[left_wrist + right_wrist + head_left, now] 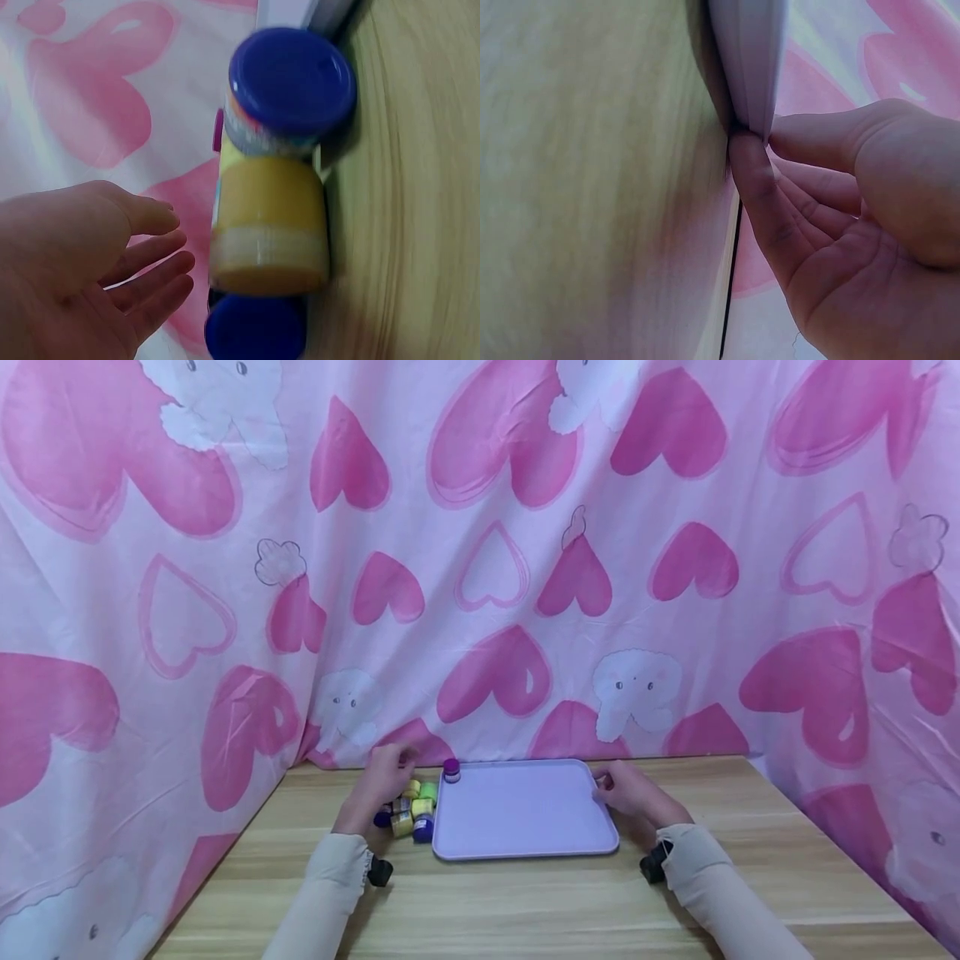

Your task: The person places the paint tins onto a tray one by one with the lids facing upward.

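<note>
Near the left hand (86, 251), a yellow jar (271, 217) sits between a blue-lidded jar (289, 90) and another blue lid (256, 330).

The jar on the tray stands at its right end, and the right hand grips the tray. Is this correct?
Wrong end: the head view shows the jar at the left end of the tray. The right hand does grip it.

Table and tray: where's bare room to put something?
Most of the tray, right of the purple-lidded jar; table in front of the tray, between the sleeves; table right of the right hand. Crowded: left of the tray, jars beside the left hand.
</note>
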`<state>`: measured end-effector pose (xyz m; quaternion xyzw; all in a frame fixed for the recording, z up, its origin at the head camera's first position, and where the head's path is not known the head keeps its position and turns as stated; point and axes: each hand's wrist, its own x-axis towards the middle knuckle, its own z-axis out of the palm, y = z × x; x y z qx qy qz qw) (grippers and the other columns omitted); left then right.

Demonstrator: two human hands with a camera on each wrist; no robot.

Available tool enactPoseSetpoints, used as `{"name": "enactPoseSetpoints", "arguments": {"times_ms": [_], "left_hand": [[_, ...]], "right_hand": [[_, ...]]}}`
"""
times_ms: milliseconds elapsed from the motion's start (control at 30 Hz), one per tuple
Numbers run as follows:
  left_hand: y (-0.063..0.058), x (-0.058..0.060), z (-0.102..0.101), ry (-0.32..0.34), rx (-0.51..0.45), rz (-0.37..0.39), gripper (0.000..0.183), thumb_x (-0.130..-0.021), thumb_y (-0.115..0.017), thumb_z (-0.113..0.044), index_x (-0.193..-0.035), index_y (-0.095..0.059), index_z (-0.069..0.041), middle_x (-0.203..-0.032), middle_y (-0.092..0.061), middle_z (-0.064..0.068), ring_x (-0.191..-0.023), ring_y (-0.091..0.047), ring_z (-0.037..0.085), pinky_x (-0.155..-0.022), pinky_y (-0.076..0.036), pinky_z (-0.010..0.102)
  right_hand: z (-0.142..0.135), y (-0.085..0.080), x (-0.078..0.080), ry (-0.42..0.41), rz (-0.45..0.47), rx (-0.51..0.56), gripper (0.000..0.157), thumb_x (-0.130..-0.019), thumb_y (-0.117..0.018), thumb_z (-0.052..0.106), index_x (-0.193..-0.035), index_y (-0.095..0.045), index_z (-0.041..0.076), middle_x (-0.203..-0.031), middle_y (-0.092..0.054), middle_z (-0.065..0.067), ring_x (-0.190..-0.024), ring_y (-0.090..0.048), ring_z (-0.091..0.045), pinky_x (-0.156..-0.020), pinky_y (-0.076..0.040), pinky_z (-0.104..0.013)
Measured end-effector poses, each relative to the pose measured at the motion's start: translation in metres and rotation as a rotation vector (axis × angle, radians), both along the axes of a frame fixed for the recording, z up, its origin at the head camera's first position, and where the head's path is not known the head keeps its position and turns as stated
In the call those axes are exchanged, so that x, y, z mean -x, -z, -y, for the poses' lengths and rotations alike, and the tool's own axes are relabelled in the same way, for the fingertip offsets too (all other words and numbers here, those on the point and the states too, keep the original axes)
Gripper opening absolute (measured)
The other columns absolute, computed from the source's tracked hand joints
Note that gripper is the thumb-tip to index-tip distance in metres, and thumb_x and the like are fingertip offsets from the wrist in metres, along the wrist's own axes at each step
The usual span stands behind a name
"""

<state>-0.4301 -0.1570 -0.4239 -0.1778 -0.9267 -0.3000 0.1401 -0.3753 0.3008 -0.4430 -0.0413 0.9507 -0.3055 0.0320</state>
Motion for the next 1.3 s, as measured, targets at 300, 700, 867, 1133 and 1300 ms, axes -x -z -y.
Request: {"name": "enactPoseSetpoints", "arguments": {"times_ms": [300,700,867,1133,1300], "left_hand": [[0.000,0.000,0.017,-0.036,0.003,0.073,0.024,-0.100,-0.065,-0.003,-0.121,-0.075,0.002,-0.112,-0.078,0.016,-0.104,-0.071,0.029,-0.099,-0.061,0.052],[0.008,0.001,0.017,-0.074,0.048,0.162,0.018,-0.103,-0.072,-0.015,-0.116,-0.077,-0.005,-0.107,-0.077,0.010,-0.096,-0.069,0.023,-0.091,-0.062,0.046],[0.011,-0.001,0.017,-0.072,0.050,0.146,0.017,-0.103,-0.070,-0.015,-0.114,-0.077,-0.004,-0.105,-0.077,0.011,-0.093,-0.068,0.023,-0.088,-0.062,0.046],[0.011,-0.003,0.015,-0.058,0.052,0.141,0.019,-0.104,-0.069,-0.012,-0.118,-0.076,-0.002,-0.103,-0.075,0.011,-0.089,-0.066,0.021,-0.084,-0.060,0.042],[0.011,-0.002,0.014,-0.074,0.034,0.174,0.023,-0.103,-0.069,-0.011,-0.123,-0.075,-0.001,-0.105,-0.074,0.011,-0.088,-0.064,0.022,-0.079,-0.058,0.037]], "right_hand": [[-0.001,-0.003,0.000,0.006,0.009,0.012,0.040,-0.101,-0.074,0.009,-0.139,-0.068,-0.001,-0.104,-0.071,-0.008,-0.092,-0.062,-0.023,-0.081,-0.058,-0.034],[0.000,-0.003,0.001,-0.002,-0.009,0.002,0.038,-0.101,-0.073,0.009,-0.137,-0.069,-0.001,-0.103,-0.071,-0.008,-0.093,-0.063,-0.023,-0.083,-0.059,-0.034],[-0.001,-0.001,0.002,-0.020,-0.017,0.001,0.036,-0.101,-0.072,0.008,-0.135,-0.070,-0.002,-0.103,-0.071,-0.008,-0.092,-0.062,-0.023,-0.082,-0.060,-0.035],[-0.001,-0.001,0.000,-0.013,-0.005,0.020,0.037,-0.102,-0.073,0.010,-0.137,-0.069,-0.001,-0.103,-0.071,-0.008,-0.093,-0.062,-0.023,-0.083,-0.059,-0.034],[-0.001,-0.001,-0.001,-0.023,-0.013,0.017,0.038,-0.102,-0.072,0.009,-0.137,-0.069,-0.002,-0.104,-0.071,-0.008,-0.093,-0.062,-0.023,-0.082,-0.059,-0.033]]}}
